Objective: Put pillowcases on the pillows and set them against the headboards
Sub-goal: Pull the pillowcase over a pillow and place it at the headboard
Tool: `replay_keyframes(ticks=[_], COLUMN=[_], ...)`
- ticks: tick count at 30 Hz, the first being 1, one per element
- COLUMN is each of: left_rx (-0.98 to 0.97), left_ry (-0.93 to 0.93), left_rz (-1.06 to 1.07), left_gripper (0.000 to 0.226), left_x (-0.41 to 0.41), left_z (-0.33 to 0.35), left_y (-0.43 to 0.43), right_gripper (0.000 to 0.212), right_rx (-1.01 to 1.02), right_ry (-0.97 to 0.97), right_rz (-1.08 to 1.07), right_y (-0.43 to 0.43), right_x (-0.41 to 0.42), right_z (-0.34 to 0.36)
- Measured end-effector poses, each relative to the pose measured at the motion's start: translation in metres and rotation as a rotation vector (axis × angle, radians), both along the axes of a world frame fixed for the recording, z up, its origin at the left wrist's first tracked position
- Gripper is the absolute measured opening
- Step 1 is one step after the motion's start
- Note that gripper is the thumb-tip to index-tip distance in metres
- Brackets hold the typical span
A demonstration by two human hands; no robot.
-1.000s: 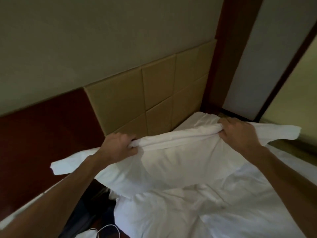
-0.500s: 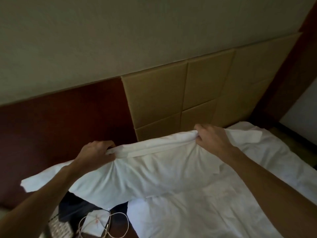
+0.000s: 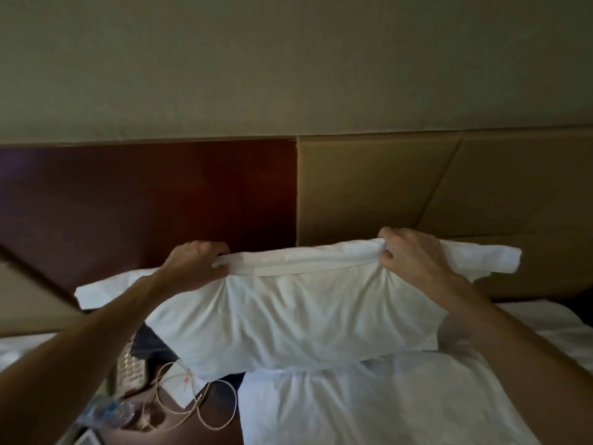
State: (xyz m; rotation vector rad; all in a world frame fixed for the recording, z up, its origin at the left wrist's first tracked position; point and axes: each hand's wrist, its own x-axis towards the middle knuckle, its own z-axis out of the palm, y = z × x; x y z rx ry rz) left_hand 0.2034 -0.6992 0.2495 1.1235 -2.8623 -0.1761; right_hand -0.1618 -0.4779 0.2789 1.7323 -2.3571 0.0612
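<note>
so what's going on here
A person holds a cased white pillow up by its top edge, the left hand and right hand each gripping bunched fabric. It hangs over the bed edge in front of the headboard, not yet set against it. A phone and cable lie below.

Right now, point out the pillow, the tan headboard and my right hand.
pillow [image 3: 288,316]: head view, middle of its white front.
tan headboard [image 3: 362,194]: head view, bare left panel.
right hand [image 3: 414,255]: head view, back of the hand, gripping the pillow's top edge.
</note>
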Motion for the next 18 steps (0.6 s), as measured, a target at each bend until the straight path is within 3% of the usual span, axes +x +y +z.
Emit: replay_keyframes(ticks=[7,12,15,18], left_rx=[0.048,-0.027,0.071,0.169], left_ry=[0.064,-0.015,-0.103,-0.099], left_rz=[0.137,0.053,0.045,0.096], left_gripper=[0.025,0.026,0.05,0.046], left_x=[-0.005,-0.016,-0.009,-0.001], left_z=[-0.022,-0.057,-0.078,-0.092], left_y=[-0.018,0.002,0.013,0.022], right_gripper=[0.01,0.011,0.012,0.013], right_rx=[0.026,0.176,0.178,0.156], right_ry=[-0.025,-0.126,-0.136,-0.115], right_rz=[0.024,-0.084,-0.134,-0.124], right_y=[-0.049,-0.051,-0.041,-0.034], right_x=[-0.014,-0.028,-0.035,-0.038], right_z=[-0.022,-0.077,-0.102,-0.106])
